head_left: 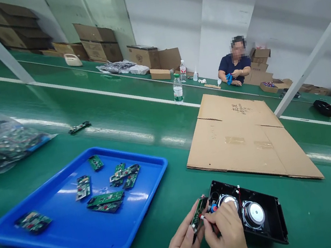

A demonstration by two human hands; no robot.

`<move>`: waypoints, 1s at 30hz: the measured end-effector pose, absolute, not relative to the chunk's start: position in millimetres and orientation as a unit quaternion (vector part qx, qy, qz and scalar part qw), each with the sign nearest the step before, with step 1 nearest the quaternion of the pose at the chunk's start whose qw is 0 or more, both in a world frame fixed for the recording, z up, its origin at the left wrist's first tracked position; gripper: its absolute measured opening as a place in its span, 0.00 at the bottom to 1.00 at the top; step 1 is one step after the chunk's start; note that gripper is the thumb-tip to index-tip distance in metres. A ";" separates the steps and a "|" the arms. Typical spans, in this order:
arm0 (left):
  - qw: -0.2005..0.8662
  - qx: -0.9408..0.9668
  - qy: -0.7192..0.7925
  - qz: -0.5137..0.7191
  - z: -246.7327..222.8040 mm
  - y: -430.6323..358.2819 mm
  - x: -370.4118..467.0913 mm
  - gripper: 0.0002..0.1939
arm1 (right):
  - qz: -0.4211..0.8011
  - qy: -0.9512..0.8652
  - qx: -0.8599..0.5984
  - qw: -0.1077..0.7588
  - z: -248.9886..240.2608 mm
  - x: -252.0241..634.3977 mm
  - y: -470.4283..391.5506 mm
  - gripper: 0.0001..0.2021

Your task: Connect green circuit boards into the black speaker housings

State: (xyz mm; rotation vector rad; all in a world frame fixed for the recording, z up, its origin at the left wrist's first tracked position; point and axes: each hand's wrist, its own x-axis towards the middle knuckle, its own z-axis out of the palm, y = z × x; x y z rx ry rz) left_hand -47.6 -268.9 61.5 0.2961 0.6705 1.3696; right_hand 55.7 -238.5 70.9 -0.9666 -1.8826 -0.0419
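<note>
An electronics assembly workshop, it seems, with long green workbenches (176, 186) crossing the scene. A blue tray (63, 219) of circuit boards (105, 198) lies near left, an open black case (271, 208) with loudspeakers (254, 212) near right; cardboard cartons (102, 47) stand along the far wall (165, 13), and a co-worker (228, 65) is at the far right bench

Black speaker box (273, 216) partly hidden behind the right hand (225, 229)

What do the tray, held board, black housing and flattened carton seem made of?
Tray: likely plastic; glossy blue, rounded rim. Held board: probably resin laminate; green, mounted components. Black housing: apparently plastic; smooth, thin walls, metal possible. Flattened carton: cardboard; matte brown, creased.
</note>
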 end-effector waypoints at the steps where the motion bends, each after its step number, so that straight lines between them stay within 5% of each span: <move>1: 0.713 0.138 0.299 0.619 60.9 -270.2 -46.7 0.17 | -0.023 -0.772 -0.397 0.496 69.3 55.1 -239.1 0.08; 20: 0.668 0.262 0.410 0.564 59.9 -273.7 -51.9 0.18 | -0.032 -0.798 -0.374 0.472 56.4 63.6 -244.1 0.07; 26: 0.665 0.306 0.474 0.489 64.7 -265.1 -64.5 0.35 | 0.043 -0.816 -0.390 0.424 71.0 86.7 -245.5 0.07; 30: 0.682 0.338 0.477 0.440 64.8 -266.0 -58.8 0.26 | 0.040 -0.723 -0.550 0.417 71.9 113.4 -232.0 0.09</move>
